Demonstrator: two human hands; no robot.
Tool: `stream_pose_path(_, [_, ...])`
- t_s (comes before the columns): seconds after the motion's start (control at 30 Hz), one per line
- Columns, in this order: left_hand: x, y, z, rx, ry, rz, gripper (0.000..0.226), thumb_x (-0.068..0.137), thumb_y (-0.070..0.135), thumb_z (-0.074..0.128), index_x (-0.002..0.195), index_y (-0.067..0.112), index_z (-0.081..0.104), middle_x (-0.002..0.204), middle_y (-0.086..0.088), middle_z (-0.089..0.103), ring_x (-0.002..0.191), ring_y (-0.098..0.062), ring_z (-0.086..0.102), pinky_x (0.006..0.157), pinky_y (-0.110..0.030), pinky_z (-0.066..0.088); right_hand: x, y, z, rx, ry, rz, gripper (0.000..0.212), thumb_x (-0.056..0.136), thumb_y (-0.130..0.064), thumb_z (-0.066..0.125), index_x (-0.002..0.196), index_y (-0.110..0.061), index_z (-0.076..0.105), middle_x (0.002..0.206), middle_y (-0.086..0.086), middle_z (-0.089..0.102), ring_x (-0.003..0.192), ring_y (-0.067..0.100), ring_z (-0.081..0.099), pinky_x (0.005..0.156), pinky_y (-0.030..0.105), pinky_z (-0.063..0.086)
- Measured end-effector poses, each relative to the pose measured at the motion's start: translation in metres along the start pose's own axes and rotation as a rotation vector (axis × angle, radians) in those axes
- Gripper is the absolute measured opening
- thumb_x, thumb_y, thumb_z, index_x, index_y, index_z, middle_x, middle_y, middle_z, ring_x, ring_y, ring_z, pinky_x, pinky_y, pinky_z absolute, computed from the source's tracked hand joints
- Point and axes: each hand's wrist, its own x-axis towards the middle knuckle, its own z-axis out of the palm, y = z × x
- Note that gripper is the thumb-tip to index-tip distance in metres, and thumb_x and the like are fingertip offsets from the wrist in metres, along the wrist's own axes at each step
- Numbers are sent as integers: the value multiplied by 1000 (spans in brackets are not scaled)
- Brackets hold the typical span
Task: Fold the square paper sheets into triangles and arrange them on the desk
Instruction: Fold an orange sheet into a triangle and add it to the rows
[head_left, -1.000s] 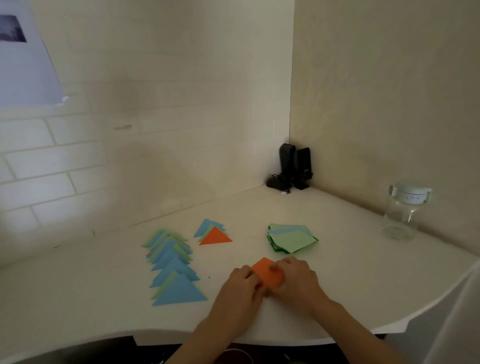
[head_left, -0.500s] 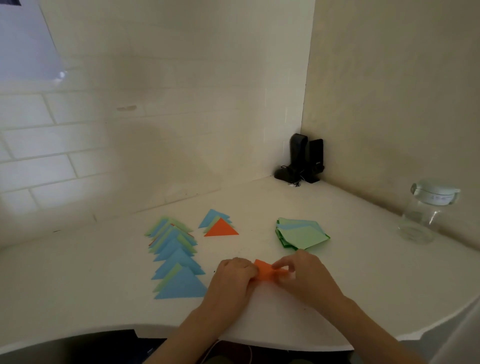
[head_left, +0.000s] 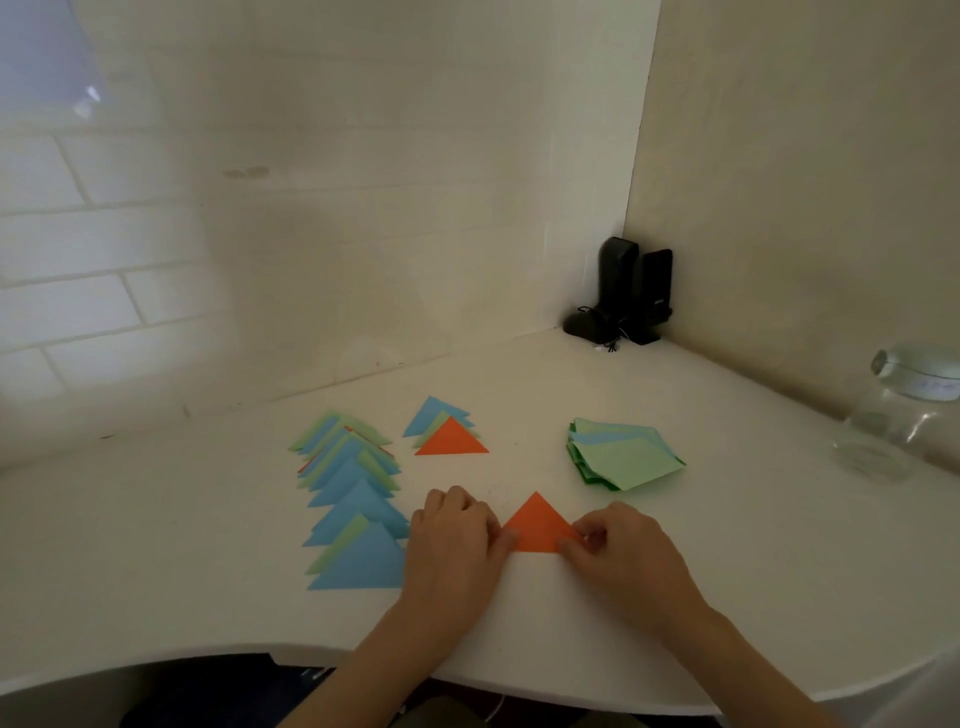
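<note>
An orange paper triangle (head_left: 537, 527) lies flat on the white desk (head_left: 727, 545), apex pointing away from me. My left hand (head_left: 457, 545) pinches its left corner and my right hand (head_left: 618, 553) pinches its right corner, fingers curled. To the left runs a long overlapping row of blue and green folded triangles (head_left: 353, 499). Behind the hands sits a short row with an orange triangle (head_left: 451, 439) in front of a green and a blue one. A stack of unfolded green and blue square sheets (head_left: 623, 457) lies to the right.
Two black speakers (head_left: 631, 288) with a cable stand in the far corner where the walls meet. A clear glass jar with a pale lid (head_left: 904, 410) stands at the right. The desk's curved front edge (head_left: 467, 675) runs under my forearms.
The orange sheet went from a half-folded shape under my fingers to a flat triangle. My hands have slid apart to its two base corners. The camera view has shifted slightly.
</note>
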Motion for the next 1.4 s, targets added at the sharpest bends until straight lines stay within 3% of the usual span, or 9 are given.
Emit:
stream_pose_path(0.1, [2, 8, 2, 125, 10, -34, 57, 84, 67, 29, 77, 21, 62, 85, 4, 52, 87, -17, 46, 74, -32, 39, 0, -6, 3, -80, 38, 28, 36, 82, -62, 54, 76, -28, 64, 80, -11, 57, 78, 9, 57, 73, 28, 45])
stream_pose_path(0.17, [4, 13, 1, 200, -30, -46, 65, 81, 70, 20, 83, 21, 61, 91, 3, 52, 91, -18, 45, 78, -33, 39, 0, -7, 5, -140, 53, 40, 41, 80, -69, 50, 75, -29, 59, 82, -11, 54, 77, 9, 55, 72, 27, 44])
stream_pose_path(0.23, [6, 11, 3, 225, -89, -68, 60, 84, 70, 24, 94, 22, 59, 100, 4, 49, 99, -17, 40, 85, -32, 36, 1, -7, 6, -158, 52, 39, 40, 79, -70, 50, 77, -30, 54, 85, -11, 53, 78, 8, 53, 72, 25, 43])
stream_pose_path(0.47, [10, 0, -4, 122, -147, -62, 37, 90, 59, 43, 94, 27, 61, 104, 8, 50, 103, -13, 40, 86, -28, 36, 4, 5, -2, 9, -5, 30, 19, 79, -49, 65, 81, -34, 55, 77, -13, 56, 76, 3, 53, 64, 23, 43])
stream_pose_path(0.77, [12, -4, -15, -130, -189, -30, 13, 89, 32, 61, 94, 23, 51, 95, 8, 52, 92, -10, 41, 80, -22, 39, 2, 12, 1, 184, -23, 19, 9, 81, -31, 69, 81, -32, 60, 75, -11, 59, 69, 3, 52, 68, 25, 45])
stream_pose_path(0.93, [8, 8, -16, -93, -207, 14, 30, 91, 6, 49, 117, 20, 48, 109, 2, 52, 98, -12, 44, 81, -22, 38, 1, 9, 3, 163, -3, 17, 7, 82, -30, 68, 82, -31, 60, 74, -13, 55, 68, 2, 50, 71, 23, 44])
stream_pose_path(1.07, [8, 35, -10, -21, -177, -39, 30, 96, 22, 44, 126, 18, 40, 119, -3, 45, 102, -17, 42, 80, -24, 36, -2, 6, 2, 114, 2, 16, 8, 83, -32, 65, 81, -33, 57, 78, -14, 54, 74, 3, 51, 79, 27, 46])
stream_pose_path(1.2, [21, 40, -6, -43, -255, -144, 39, 90, 29, 58, 123, 17, 41, 119, -6, 44, 101, -21, 49, 78, -26, 38, -3, 5, 3, 67, 20, -7, 6, 86, -34, 62, 84, -33, 57, 89, -12, 56, 83, 6, 55, 83, 29, 45])
stream_pose_path(1.4, [34, 25, -4, -267, -275, -163, 23, 89, 18, 60, 109, 27, 54, 97, 6, 60, 82, -10, 54, 70, -19, 42, -3, 11, 1, 100, 144, -45, 16, 80, -35, 68, 88, -33, 55, 92, -14, 52, 74, 2, 50, 70, 23, 43])
